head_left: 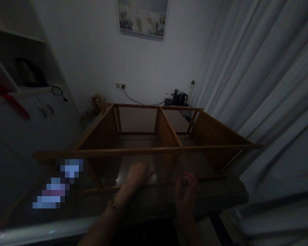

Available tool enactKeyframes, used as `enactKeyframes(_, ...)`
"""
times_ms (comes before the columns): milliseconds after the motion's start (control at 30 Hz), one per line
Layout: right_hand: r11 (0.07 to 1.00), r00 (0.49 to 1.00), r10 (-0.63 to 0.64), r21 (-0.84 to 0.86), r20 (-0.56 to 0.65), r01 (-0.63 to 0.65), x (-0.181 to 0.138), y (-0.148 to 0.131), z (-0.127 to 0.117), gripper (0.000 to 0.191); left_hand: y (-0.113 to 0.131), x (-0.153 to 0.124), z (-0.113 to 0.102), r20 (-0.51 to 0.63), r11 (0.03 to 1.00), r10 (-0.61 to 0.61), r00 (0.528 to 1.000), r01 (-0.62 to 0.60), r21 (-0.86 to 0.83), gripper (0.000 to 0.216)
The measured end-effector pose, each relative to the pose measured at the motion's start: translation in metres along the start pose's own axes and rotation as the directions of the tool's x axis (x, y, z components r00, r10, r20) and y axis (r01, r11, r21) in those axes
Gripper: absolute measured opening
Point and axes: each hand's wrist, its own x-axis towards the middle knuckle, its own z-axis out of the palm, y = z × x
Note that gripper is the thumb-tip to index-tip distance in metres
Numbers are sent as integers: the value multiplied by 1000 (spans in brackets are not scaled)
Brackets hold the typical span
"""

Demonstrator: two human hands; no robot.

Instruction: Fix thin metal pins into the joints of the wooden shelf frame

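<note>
A brown wooden frame (141, 150) with a middle divider (170, 128) and side panels lies on a table covered with a dark cloth (220, 191). My left hand (138, 172) reaches to the near opening, left of the divider, its fingers curled. My right hand (187, 188) is at the near side of the right section, just below the front rail, with fingers bent inward. The dim light hides whether either hand holds anything small. A bracelet (113, 205) is on my left wrist.
A blurred-out patch (58, 186) lies at the left of the table. White cabinets (28, 126) with a kettle (29, 73) stand left. Pale curtains (269, 85) hang close on the right. Behind are a black appliance (179, 97), a cord (133, 99) and a wall picture (143, 17).
</note>
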Motion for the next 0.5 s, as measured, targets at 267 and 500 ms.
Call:
enactKeyframes(267, 999, 998, -39, 3, 48, 39, -19, -30, -20, 33, 13, 9, -3, 74, 1000, 4, 997, -5, 21, 37)
enactKeyframes(500, 989, 991, -128, -69, 39, 131, -14, -39, -28, 25, 9, 1, 2, 52, 992, 130, 990, -129, -11, 36)
